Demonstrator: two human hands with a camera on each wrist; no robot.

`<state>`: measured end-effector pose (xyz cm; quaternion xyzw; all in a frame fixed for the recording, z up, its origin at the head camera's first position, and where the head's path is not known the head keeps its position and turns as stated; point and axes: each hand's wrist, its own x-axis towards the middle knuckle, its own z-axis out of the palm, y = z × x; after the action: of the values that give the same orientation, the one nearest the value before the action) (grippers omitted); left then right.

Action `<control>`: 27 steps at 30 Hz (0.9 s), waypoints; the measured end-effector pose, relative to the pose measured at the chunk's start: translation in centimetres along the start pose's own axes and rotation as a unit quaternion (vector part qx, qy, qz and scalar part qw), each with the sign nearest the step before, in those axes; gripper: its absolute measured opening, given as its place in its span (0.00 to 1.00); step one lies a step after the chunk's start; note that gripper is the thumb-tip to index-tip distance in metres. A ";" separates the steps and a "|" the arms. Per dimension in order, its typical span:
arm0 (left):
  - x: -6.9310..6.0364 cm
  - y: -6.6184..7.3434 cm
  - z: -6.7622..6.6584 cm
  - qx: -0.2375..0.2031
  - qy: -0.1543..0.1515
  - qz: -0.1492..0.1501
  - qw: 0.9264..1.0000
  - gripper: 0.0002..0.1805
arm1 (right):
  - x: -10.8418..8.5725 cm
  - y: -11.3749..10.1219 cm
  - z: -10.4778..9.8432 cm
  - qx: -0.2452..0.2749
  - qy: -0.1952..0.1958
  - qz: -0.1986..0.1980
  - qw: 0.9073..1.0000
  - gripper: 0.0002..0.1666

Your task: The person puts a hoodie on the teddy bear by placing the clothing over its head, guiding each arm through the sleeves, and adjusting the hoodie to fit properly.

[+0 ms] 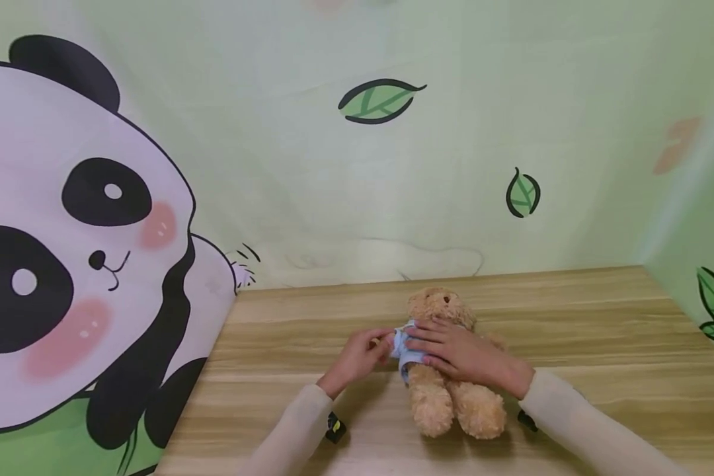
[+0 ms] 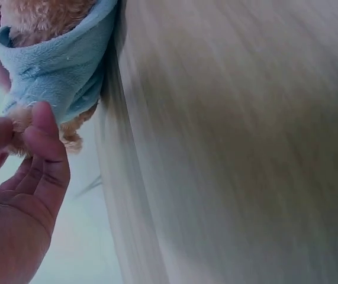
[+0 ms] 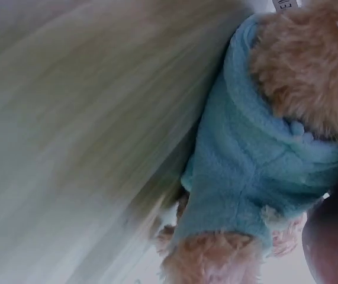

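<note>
A light-brown plush teddy bear [image 1: 431, 403] lies on its back with its head away from me. It wears a light blue shirt [image 3: 240, 171]. My left hand [image 1: 363, 357] is at the bear's left side as I see it. In the left wrist view, the thumb and fingers of that hand pinch the furry paw [image 2: 19, 121] at the sleeve's edge. My right hand [image 1: 467, 354] rests across the bear's chest with its fingers extended over the shirt. Only a dark, blurred part of that hand shows at the right wrist view's edge.
The bear lies on a wood-grain table [image 1: 285, 330]. Behind it hangs a pale green backdrop [image 1: 440, 172] with printed leaves and a large panda [image 1: 95, 218] on the left. A small black object [image 1: 335, 428] is by the left sleeve, and another dark one [image 1: 527, 421] by the right.
</note>
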<state>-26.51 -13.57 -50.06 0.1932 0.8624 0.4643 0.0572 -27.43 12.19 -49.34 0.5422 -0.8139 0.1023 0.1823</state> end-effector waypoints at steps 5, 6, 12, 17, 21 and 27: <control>0.1 0.1 -0.1 0.004 0.028 0.010 1.000 0.12 | -0.4 0.0 0.2 -0.028 -0.005 -0.004 1.000 0.23; 0.2 0.1 -0.1 0.014 0.033 0.013 0.999 0.11 | -0.4 0.0 0.3 -0.030 -0.004 -0.005 1.000 0.23; 0.5 -0.4 -0.1 0.053 0.055 -0.007 0.997 0.10 | -0.7 0.1 0.2 -0.016 0.000 -0.011 1.000 0.21; 1.0 0.1 -0.5 0.010 0.024 -0.045 0.999 0.13 | -0.7 0.2 -0.1 0.004 0.001 0.004 1.000 0.21; 1.0 0.2 -0.6 -0.013 0.009 -0.033 0.999 0.11 | -0.8 0.2 -0.2 0.021 -0.015 0.021 0.999 0.21; 0.3 -0.1 -0.1 -0.023 0.031 -0.026 0.999 0.14 | -0.5 0.0 0.0 0.041 -0.033 0.035 0.998 0.21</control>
<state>-26.83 -13.56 -50.08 0.1551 0.8576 0.4881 0.0472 -27.21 12.62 -49.60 0.5232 -0.8332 0.1237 0.1292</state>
